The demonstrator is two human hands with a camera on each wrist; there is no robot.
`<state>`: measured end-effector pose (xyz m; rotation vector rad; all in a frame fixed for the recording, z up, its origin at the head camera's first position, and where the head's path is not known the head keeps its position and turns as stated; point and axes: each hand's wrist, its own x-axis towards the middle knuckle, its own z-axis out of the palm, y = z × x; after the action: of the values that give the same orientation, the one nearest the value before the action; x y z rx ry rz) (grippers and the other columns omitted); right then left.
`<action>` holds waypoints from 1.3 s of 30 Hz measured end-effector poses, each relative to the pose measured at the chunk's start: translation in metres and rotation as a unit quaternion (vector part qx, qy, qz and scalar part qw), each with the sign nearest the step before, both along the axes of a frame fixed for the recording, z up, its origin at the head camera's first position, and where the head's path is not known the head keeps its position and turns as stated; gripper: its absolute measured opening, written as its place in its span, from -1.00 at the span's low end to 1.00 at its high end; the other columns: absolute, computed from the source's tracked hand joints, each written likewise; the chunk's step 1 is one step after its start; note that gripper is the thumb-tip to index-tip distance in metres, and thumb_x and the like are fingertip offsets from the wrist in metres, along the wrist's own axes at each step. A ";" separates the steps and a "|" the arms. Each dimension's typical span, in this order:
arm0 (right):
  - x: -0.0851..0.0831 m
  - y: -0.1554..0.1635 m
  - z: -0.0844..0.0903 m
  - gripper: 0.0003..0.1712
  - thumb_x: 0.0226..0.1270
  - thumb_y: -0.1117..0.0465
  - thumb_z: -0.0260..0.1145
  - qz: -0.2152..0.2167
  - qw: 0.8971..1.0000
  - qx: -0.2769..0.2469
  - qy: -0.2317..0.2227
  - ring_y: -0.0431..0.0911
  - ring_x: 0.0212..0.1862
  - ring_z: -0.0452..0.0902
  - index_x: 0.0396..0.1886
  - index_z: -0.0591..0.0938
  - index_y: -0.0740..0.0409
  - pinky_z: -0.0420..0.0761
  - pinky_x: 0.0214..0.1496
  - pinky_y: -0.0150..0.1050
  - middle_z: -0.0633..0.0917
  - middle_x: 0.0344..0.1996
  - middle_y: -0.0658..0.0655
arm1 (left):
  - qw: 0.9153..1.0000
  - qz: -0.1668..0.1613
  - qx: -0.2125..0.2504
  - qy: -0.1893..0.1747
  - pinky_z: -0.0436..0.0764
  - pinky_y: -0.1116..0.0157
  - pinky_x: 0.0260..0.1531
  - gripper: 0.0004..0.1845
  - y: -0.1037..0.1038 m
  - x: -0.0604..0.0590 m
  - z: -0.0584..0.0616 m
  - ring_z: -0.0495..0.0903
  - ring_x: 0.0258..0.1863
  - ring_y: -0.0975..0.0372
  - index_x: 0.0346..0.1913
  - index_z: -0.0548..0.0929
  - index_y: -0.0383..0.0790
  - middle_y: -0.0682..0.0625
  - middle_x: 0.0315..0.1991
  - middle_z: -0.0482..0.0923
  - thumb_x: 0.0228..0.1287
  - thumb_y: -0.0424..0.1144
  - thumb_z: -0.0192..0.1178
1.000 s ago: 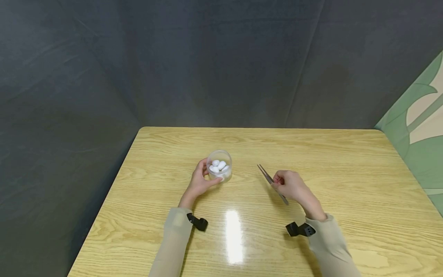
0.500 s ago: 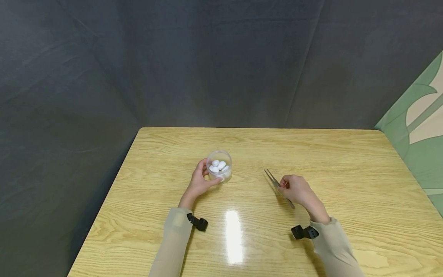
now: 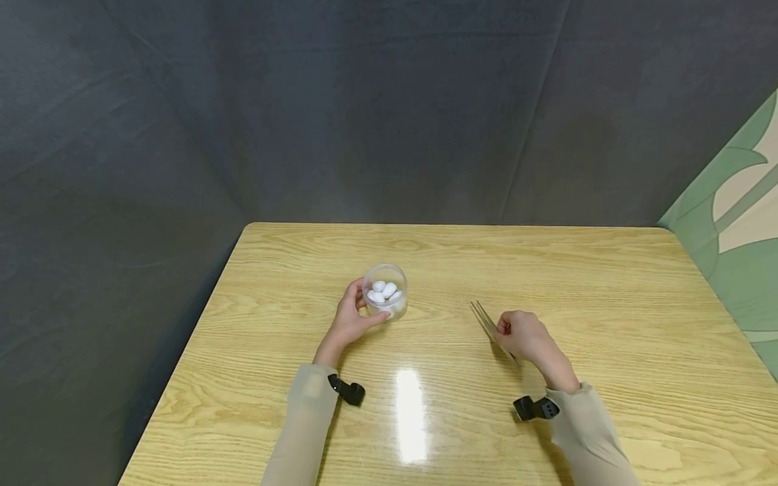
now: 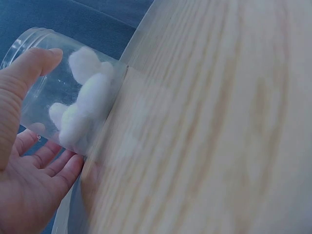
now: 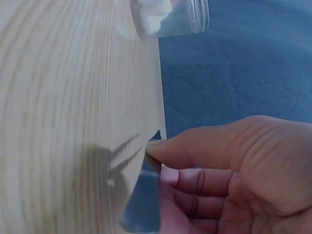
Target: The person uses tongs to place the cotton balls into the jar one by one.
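The left hand point(image 3: 351, 317) curls its fingers round a clear jar point(image 3: 385, 291) of white cotton balls point(image 3: 383, 290) on the wooden table point(image 3: 608, 283); the right hand point(image 3: 524, 335) pinches metal tweezers point(image 3: 484, 317). The tweezers' tips stand narrowly apart.

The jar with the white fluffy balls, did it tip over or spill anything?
No, nothing looks wrong. The jar stands upright on the table, steadied by the left hand, with all the white balls inside. The right hand holds tweezers off to the side.
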<state>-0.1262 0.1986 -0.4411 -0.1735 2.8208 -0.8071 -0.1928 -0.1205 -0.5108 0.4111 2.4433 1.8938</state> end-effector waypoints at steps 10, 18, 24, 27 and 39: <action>-0.003 0.001 -0.005 -0.77 0.13 0.34 0.27 -0.008 0.999 0.018 -0.035 -0.14 -0.60 0.27 -0.63 0.42 0.14 0.26 -0.55 -0.32 0.39 -0.68 0.02 | 1.000 -0.003 0.007 0.003 0.46 0.14 0.11 -0.19 0.000 0.000 -0.001 0.45 0.07 -0.02 0.27 0.23 -0.42 -0.26 0.09 0.40 -0.06 -0.45 0.42; -0.002 0.002 -0.010 -0.77 0.03 0.35 0.31 -0.002 0.999 0.014 -0.030 -0.15 -0.63 0.29 -0.65 0.42 0.15 0.28 -0.57 -0.32 0.41 -0.70 0.01 | 1.000 0.000 0.002 -0.006 0.43 0.13 0.15 -0.17 0.000 -0.001 -0.001 0.42 0.11 -0.01 0.30 0.22 -0.40 -0.25 0.12 0.38 -0.06 -0.45 0.43; -0.001 0.002 -0.014 -0.76 -0.03 0.33 0.35 -0.008 0.999 0.019 -0.048 -0.15 -0.63 0.30 -0.65 0.42 0.14 0.29 -0.58 -0.32 0.42 -0.70 0.01 | 1.000 -0.008 0.001 -0.011 0.37 0.04 0.18 -0.17 0.002 0.007 0.012 0.37 0.14 -0.11 0.30 0.19 -0.48 -0.36 0.14 0.35 -0.05 -0.47 0.41; -0.001 0.001 -0.016 -0.75 -0.04 0.33 0.35 -0.010 0.999 0.019 -0.046 -0.15 -0.64 0.29 -0.66 0.41 0.14 0.28 -0.58 -0.32 0.40 -0.70 0.01 | 1.000 -0.009 -0.001 -0.015 0.35 0.01 0.19 -0.16 0.001 0.007 0.011 0.35 0.15 -0.13 0.30 0.17 -0.50 -0.38 0.15 0.33 -0.05 -0.49 0.40; -0.002 0.000 -0.017 -0.76 -0.04 0.32 0.34 -0.012 0.999 0.017 -0.041 -0.15 -0.66 0.30 -0.66 0.40 0.15 0.28 -0.59 -0.32 0.41 -0.71 0.01 | 0.998 0.015 -0.059 0.012 0.34 0.06 0.21 -0.11 0.001 0.003 0.000 0.33 0.19 -0.02 0.32 0.20 -0.36 -0.24 0.20 0.31 -0.07 -0.32 0.47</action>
<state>-0.1286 0.1982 -0.4585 -0.0991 2.7632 -0.7520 -0.1900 -0.1200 -0.5105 0.3981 2.5738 1.7536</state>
